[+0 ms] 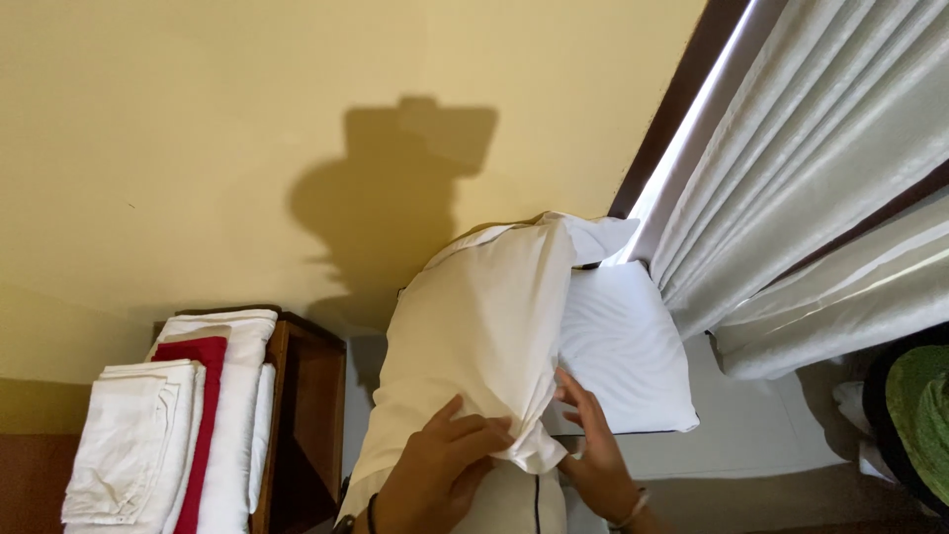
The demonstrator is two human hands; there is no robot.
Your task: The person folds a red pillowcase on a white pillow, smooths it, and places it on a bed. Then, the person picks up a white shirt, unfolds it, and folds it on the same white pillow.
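Two hands work at the cream pillow [484, 326], which stands tilted against the yellow wall [198, 129]. The left hand [440, 470] pinches the bunched pillowcase corner at its lower end; the right hand [593, 445] lies flat and open, fingers spread, just right of that corner. A white pillow [623, 346] rests right of it, folded linens [188, 415] left. If the pinch loosens, the case could slip and the pillow topple.

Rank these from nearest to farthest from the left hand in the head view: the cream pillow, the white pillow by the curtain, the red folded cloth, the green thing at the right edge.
1. Cream pillow: gripped by the left hand.
2. White pillow: just right, by the curtain.
3. Red folded cloth: left, in the stack on the wooden stand.
4. Green thing: far right edge.
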